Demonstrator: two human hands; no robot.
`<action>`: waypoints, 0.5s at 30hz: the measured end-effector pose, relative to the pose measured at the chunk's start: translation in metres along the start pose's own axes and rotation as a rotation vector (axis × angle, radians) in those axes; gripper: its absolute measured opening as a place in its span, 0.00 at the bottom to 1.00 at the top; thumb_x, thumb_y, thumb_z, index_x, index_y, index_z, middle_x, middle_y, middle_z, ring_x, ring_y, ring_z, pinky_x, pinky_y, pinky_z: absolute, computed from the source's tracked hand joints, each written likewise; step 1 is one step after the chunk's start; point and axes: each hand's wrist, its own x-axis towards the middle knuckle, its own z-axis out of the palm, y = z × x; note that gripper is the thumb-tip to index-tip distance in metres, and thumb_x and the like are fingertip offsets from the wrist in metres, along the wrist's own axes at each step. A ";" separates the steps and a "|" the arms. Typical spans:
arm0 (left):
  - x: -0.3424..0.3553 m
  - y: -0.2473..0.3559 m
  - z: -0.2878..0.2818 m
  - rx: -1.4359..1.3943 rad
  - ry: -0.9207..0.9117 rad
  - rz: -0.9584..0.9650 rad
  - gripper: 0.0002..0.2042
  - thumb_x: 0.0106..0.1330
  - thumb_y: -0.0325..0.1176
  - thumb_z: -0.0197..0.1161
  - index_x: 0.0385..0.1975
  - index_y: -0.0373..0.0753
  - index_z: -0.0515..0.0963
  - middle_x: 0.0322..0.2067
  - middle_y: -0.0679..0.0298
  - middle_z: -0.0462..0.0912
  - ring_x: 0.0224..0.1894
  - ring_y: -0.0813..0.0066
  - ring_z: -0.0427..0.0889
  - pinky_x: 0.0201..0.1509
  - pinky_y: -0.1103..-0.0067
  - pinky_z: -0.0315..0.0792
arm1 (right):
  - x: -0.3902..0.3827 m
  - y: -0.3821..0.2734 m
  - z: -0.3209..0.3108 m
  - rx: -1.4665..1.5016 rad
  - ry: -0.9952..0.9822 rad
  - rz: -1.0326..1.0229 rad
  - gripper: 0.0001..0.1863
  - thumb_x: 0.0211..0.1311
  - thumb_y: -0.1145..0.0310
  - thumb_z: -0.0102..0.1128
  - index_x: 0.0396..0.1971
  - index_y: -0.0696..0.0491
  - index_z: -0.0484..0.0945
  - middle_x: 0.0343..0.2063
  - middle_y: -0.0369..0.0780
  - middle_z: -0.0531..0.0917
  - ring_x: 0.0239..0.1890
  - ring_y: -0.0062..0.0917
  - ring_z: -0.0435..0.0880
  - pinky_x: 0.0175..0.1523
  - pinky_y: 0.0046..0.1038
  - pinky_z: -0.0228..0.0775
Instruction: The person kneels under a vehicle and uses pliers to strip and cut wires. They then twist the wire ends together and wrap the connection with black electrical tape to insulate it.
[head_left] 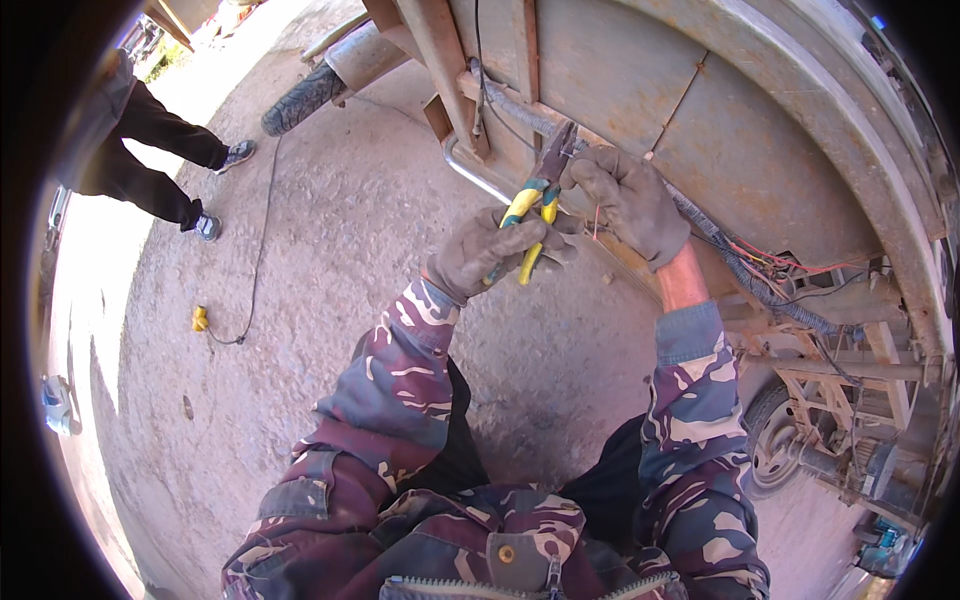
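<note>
My left hand point(482, 250), in a grey-brown work glove, is wrapped round the yellow and green handles of a pair of pliers point(522, 203). The pliers' dark jaws point up and to the right, right beside the fingertips of my right hand point(632, 200). That hand wears a matching glove, and its fingers are pinched together on a thin wire point(597, 222), whose reddish length shows just below them. What lies between the jaws is too small to make out. Behind both hands runs a grey corrugated conduit point(705, 222) along the vehicle's frame.
A rusty metal vehicle body point(730, 130) fills the upper right. Loose red and yellow wires point(765, 258) spill from the conduit, with a wheel point(775, 440) lower down. On the rough ground lies a black cable point(266, 225) with a yellow connector point(200, 319). Another person point(150, 150) stands at the left.
</note>
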 end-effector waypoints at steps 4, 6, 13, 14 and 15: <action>0.009 0.010 -0.007 -0.574 0.080 0.406 0.19 0.80 0.48 0.62 0.51 0.34 0.84 0.63 0.49 0.82 0.57 0.57 0.88 0.61 0.61 0.84 | -0.005 0.004 -0.005 0.224 0.057 -0.016 0.17 0.82 0.58 0.57 0.47 0.57 0.86 0.33 0.33 0.83 0.28 0.14 0.76 0.32 0.21 0.70; 0.004 0.022 -0.023 -0.532 0.212 0.511 0.17 0.81 0.48 0.61 0.50 0.39 0.83 0.67 0.51 0.77 0.58 0.59 0.85 0.58 0.59 0.82 | -0.008 0.007 -0.010 0.219 0.083 -0.047 0.18 0.83 0.58 0.57 0.49 0.58 0.85 0.33 0.33 0.83 0.29 0.15 0.77 0.33 0.22 0.71; -0.014 -0.033 -0.035 0.882 0.327 -0.293 0.24 0.75 0.49 0.68 0.54 0.31 0.84 0.50 0.48 0.88 0.53 0.56 0.89 0.56 0.64 0.82 | -0.022 0.016 0.002 0.293 0.180 -0.085 0.19 0.83 0.60 0.57 0.58 0.60 0.83 0.39 0.37 0.86 0.39 0.19 0.84 0.45 0.25 0.82; -0.014 -0.046 -0.032 1.147 0.159 -0.328 0.24 0.73 0.50 0.69 0.53 0.32 0.85 0.49 0.47 0.88 0.53 0.52 0.88 0.57 0.62 0.80 | -0.024 0.016 0.004 0.307 0.191 -0.073 0.19 0.83 0.61 0.57 0.60 0.60 0.82 0.40 0.38 0.87 0.41 0.20 0.85 0.48 0.26 0.83; -0.015 -0.056 -0.029 1.407 0.012 -0.373 0.24 0.70 0.51 0.70 0.51 0.34 0.86 0.48 0.46 0.88 0.52 0.48 0.87 0.57 0.61 0.78 | -0.025 0.016 0.005 0.349 0.204 -0.080 0.19 0.83 0.63 0.55 0.61 0.60 0.81 0.43 0.39 0.87 0.43 0.21 0.86 0.50 0.26 0.83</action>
